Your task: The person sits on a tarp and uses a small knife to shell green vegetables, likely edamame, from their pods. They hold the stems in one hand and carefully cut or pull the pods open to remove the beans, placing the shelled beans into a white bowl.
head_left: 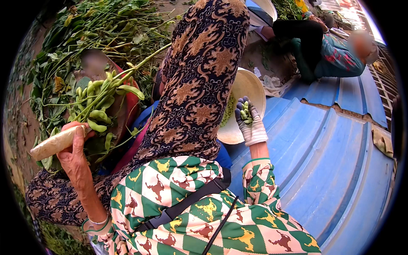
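Observation:
My bare left hand is closed round a pale, smooth cylinder whose exact kind I cannot make out. A green soybean stalk with clustered pods rises from the same hand and slants up toward my knee. Whether the stalk's base lies inside the grip is hidden. On the right, my hand wears a whitish glove with grey-blue fingertips. Its fingers are curled round several green bean pods, close to the rim of a white bucket that holds green beans.
A heap of cut bean plants covers the ground at upper left. Blue corrugated metal sheets lie on the right. Another person sits at upper right near a second white container. My patterned trouser leg stands between my hands.

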Available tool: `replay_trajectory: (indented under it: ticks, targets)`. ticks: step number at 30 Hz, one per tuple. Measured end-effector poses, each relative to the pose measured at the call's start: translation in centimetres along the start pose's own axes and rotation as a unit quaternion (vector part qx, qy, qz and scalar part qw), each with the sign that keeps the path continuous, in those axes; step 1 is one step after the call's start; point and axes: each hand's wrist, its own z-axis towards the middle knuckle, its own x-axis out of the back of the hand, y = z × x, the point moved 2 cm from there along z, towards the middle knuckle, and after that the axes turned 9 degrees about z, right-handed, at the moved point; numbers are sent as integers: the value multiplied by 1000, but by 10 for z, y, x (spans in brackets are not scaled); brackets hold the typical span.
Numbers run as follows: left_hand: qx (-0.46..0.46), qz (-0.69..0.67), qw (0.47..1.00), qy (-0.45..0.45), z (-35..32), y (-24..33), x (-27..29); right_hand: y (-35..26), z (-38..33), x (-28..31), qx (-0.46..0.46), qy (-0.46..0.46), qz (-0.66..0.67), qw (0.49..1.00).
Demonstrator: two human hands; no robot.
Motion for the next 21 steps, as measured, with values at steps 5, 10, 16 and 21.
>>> replay_trajectory:
  ticks: [5, 10, 16, 21]
  targets:
    - [-5, 17, 1000, 5, -3, 2, 2, 11, 4, 2, -7, -24, -23, 999]
    - [-6, 15, 1000, 17, 0, 3, -1, 10, -1, 0, 8, -12, -69, 998]
    - [-7, 17, 1000, 17, -1, 7, -3, 12, 1, 11, -4, 4, -59, 998]
    - [8, 24, 1000, 14, -2, 3, 1, 14, 4, 14, -2, 9, -70, 997]
